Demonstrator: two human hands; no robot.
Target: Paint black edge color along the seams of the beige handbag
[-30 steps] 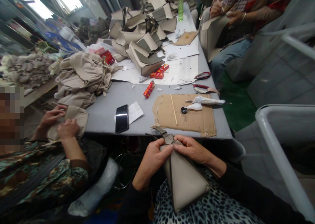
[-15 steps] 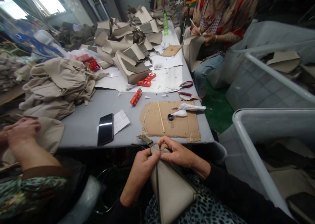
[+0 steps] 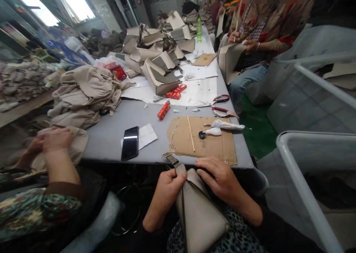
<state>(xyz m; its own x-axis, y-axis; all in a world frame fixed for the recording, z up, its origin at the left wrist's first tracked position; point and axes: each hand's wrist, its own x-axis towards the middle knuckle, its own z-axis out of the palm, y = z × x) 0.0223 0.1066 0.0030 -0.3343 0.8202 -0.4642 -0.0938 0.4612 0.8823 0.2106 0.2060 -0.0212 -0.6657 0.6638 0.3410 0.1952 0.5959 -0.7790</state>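
A beige handbag [image 3: 200, 212] with dark edges rests on my lap, its narrow end up against the table edge. My left hand [image 3: 168, 191] pinches the strap tab at that top corner, and a short strap with a metal buckle [image 3: 167, 155] sticks out above it. Over the bag's upper right side lies my right hand [image 3: 222, 178], fingers stretched and apart, holding nothing. Beyond it on the table is a cardboard sheet [image 3: 180, 141] bearing a thin wooden stick [image 3: 191, 134], a small black round cap or pot [image 3: 201, 134] and a white tube [image 3: 228, 125].
A black phone [image 3: 130, 143] lies on paper at left. Red boxes [image 3: 164, 110] and scissors [image 3: 221, 98] sit further back, before piled bag pieces [image 3: 158, 75]. Grey bins [image 3: 306, 193] stand at right. A co-worker's hands [image 3: 57, 138] hold fabric at left; another person [image 3: 261, 34] works opposite.
My right hand has come off the strap corner and moved right, its fingers opening out. My left hand keeps its pinch. The whole view has shifted a little to the left.
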